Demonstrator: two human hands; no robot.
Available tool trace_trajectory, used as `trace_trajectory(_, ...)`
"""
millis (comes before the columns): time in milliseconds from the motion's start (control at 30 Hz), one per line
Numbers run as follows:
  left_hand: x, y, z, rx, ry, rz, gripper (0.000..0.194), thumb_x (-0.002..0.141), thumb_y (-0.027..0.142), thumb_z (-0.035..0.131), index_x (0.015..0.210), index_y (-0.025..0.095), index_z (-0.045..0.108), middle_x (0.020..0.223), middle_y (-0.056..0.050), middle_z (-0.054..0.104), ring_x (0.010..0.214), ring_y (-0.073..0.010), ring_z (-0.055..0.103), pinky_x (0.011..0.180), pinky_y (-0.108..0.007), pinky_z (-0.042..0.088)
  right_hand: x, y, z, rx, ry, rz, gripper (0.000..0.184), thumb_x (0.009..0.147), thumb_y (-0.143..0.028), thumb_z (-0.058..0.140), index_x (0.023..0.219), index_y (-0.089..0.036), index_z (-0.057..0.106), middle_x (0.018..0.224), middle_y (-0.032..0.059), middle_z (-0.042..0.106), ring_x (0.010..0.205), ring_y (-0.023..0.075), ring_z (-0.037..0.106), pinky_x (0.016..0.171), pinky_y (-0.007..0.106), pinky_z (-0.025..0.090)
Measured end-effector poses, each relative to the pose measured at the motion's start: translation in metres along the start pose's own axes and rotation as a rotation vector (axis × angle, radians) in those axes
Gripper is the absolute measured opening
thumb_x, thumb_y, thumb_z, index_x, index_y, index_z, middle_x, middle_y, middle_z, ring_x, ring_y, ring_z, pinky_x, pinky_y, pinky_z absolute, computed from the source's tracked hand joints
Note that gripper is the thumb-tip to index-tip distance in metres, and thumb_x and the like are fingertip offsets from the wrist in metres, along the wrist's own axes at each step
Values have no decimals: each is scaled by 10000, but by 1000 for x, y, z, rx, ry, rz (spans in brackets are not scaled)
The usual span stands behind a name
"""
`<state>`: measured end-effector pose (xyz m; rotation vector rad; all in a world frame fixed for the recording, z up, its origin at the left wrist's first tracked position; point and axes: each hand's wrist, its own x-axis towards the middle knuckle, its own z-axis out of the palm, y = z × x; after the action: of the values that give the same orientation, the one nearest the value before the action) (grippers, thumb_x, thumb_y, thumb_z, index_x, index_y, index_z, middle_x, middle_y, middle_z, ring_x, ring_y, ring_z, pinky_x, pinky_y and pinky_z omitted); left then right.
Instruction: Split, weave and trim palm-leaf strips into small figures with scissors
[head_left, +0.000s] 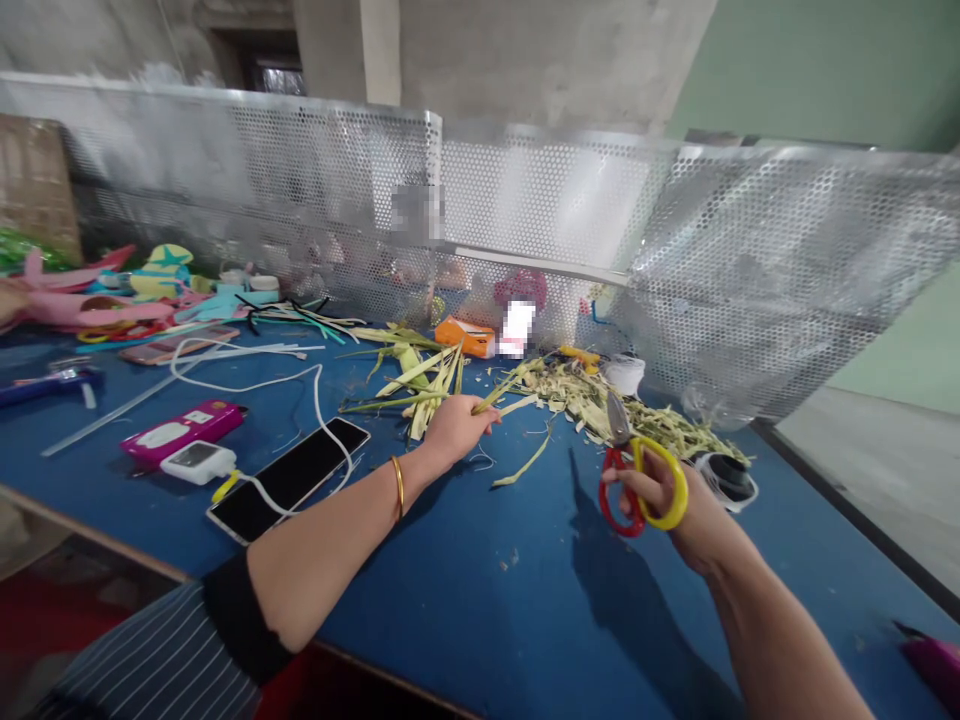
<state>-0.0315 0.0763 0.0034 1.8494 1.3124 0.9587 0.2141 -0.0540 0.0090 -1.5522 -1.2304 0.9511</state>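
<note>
My left hand [456, 432], with a gold bangle at the wrist, pinches a yellow-green dried leaf strip [504, 386] that points away to the right. Just beyond it lies a bunch of similar leaf strips [420, 385]. In my right hand [679, 500] is a pair of scissors [637, 490] with one red and one yellow handle loop; the blades point up and away from me, above the table. Behind the blades spreads a pile of cut trimmings [585, 395]. A single loose strip [525, 462] rests on the blue table [480, 580] between my hands.
To the left are a smartphone [289, 480], a magenta device [184, 432], a white charger [199, 460] and its cable. Colourful foam shapes [169, 270] sit farther back. An orange box [465, 337] stands before the perforated metal screen [540, 200]. A thread spool [724, 480] lies at right.
</note>
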Motion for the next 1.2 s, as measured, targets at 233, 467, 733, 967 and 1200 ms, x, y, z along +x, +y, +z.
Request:
trace_trajectory(233, 0, 5, -5, -71, 21, -3, 254, 788, 345, 563, 643, 180, 690, 673, -36, 697, 645, -162, 595, 611, -272, 371, 3, 3, 53, 246, -59, -33, 647, 570, -385, 830, 1124, -210, 547, 733, -30, 598, 624, 150, 599, 626, 280, 479)
trace_trajectory(467, 2, 5, -8, -149, 45, -27, 261, 783, 355, 587, 632, 163, 679, 688, -42, 701, 659, -159, 604, 610, -266, 381, -3, -2, 53, -26, -51, -121, 616, 596, -500, 782, 1090, -201, 568, 666, -50, 498, 583, 129, 487, 533, 249, 390)
trace_trajectory(733, -2, 3, 0, -124, -25, 11, 249, 789, 345, 583, 641, 180, 697, 664, -27, 698, 692, -170, 628, 653, -270, 405, -4, -5, 57, -113, -92, -130, 658, 616, -496, 744, 1151, -142, 593, 649, -54, 454, 573, 110, 386, 523, 242, 336)
trace_trajectory(967, -2, -1, 5, -36, -64, 9, 296, 784, 408, 571, 663, 177, 711, 615, -24, 673, 589, -161, 589, 560, -265, 373, -2, 6, 57, -130, -107, -133, 550, 684, -489, 725, 1118, -164, 626, 641, -47, 465, 566, 109, 405, 504, 228, 338)
trace_trajectory(1200, -3, -5, 9, -21, -78, 53, 299, 798, 388, 548, 644, 184, 704, 634, -27, 690, 595, -153, 597, 576, -260, 382, -3, 8, 55, -134, -104, -112, 606, 702, -541, 698, 1158, -147, 637, 613, -48, 449, 502, 92, 369, 448, 223, 287)
